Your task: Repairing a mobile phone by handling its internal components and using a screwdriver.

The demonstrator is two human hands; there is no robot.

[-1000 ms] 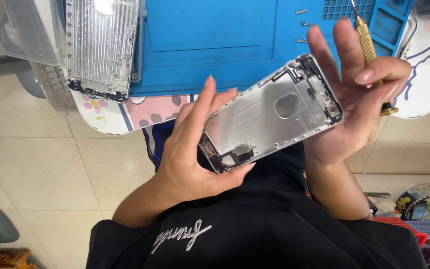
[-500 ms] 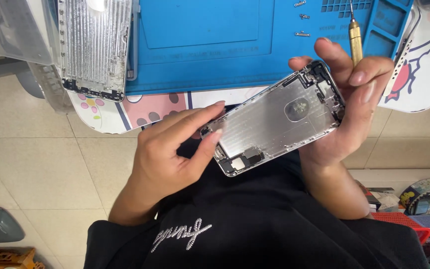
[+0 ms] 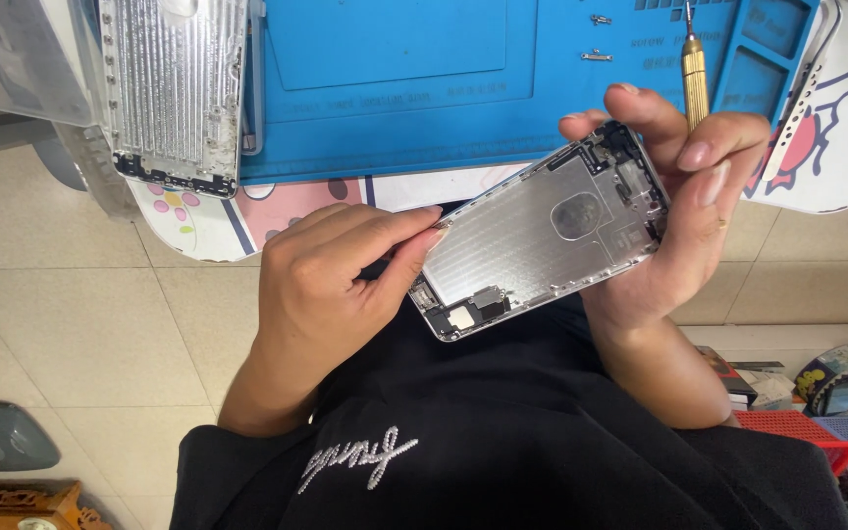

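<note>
Left hand (image 3: 331, 285) fingers (image 3: 414, 240) are pressing together, pinching at lower edge of phone housing (image 3: 542, 231) | right hand (image 3: 684, 211) fingers are curling around housing's upper end, gripping it tilted above my lap | I am seeing gold screwdriver (image 3: 694, 79) behind, on blue mat (image 3: 395, 88) lying on desk (image 3: 198, 221)

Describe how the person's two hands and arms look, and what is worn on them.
The left hand and right hand are bare: no gloves, no watch or bracelet showing. Both forearms are uncovered, with no sleeve reaching them in view. The fingernails are fairly long and neat, with a pale glossy look. Whether a thin ring sits on a right finger cannot be told. The black top with a glittery script motif covers the torso.
</note>
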